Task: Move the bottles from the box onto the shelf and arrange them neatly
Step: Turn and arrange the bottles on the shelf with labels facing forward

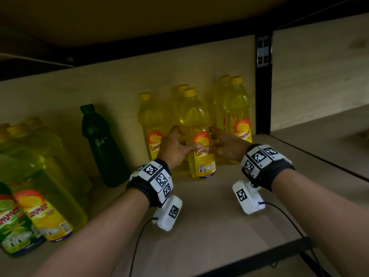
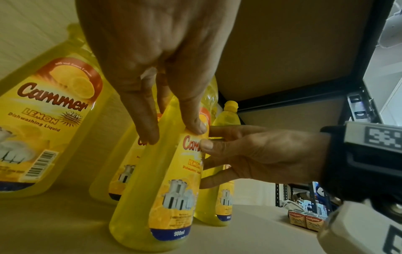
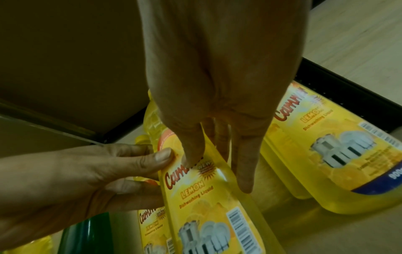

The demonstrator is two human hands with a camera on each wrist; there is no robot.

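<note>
A yellow lemon dishwashing-liquid bottle [image 1: 196,120] stands upright on the wooden shelf [image 1: 209,226], in front of other yellow bottles. My left hand [image 1: 185,138] holds its left side, thumb on the label and fingers behind. On its right side my right hand [image 1: 210,139] grips the same way. In the left wrist view the left hand [image 2: 172,132] lies down along the bottle [image 2: 165,189], with the right hand [image 2: 250,154] opposite. In the right wrist view the right hand [image 3: 217,170] pinches the bottle [image 3: 202,197] and the left hand [image 3: 87,171] faces it.
Yellow bottles [image 1: 238,108] stand behind, against the back panel. A dark green bottle [image 1: 99,140] stands left of them, and large yellow jugs [image 1: 40,176] and a green-labelled bottle [image 1: 12,220] fill the left end. A black post [image 1: 262,96] bounds the right. Colgate boxes [image 2: 304,221] show beyond.
</note>
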